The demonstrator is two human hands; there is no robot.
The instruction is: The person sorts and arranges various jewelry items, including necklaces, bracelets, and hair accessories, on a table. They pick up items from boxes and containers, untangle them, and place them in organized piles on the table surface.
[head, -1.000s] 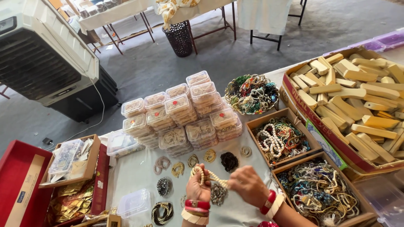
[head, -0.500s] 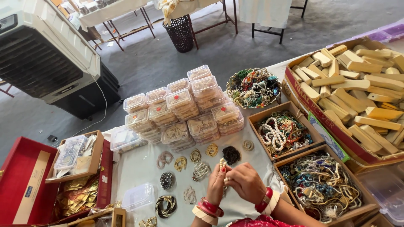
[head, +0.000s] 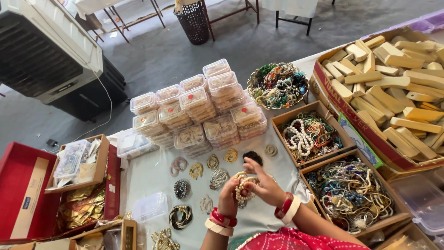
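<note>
Head view is cutting off my forearms and red clothing at the bottom edge, and my own fingers are covering part of the cream bead bracelet (head: 242, 184), so I cannot tell how its far side is lying. The small bead pieces coiled on the white table cloth (head: 152, 173) are too small for me to make out bead by bead.

Behind them, clear lidded plastic boxes (head: 199, 109) are standing in stacked rows. To my right, two open cardboard trays (head: 276, 121) are holding tangled strings of coloured beads, and a round basket (head: 278, 85) beyond them is holding more. A big carton with a red printed side (head: 340, 109) is sitting at far right, filled with pale wooden blocks. On my left, a red box (head: 18, 194) is lying open beside a cardboard tray of small packets (head: 102, 159).

I am holding the bracelet up just above the cloth, between both hands. My left hand (head: 228, 196) is closing its fingers around the lower side, and my right hand (head: 263, 185) is pinching the upper side from the right.
</note>
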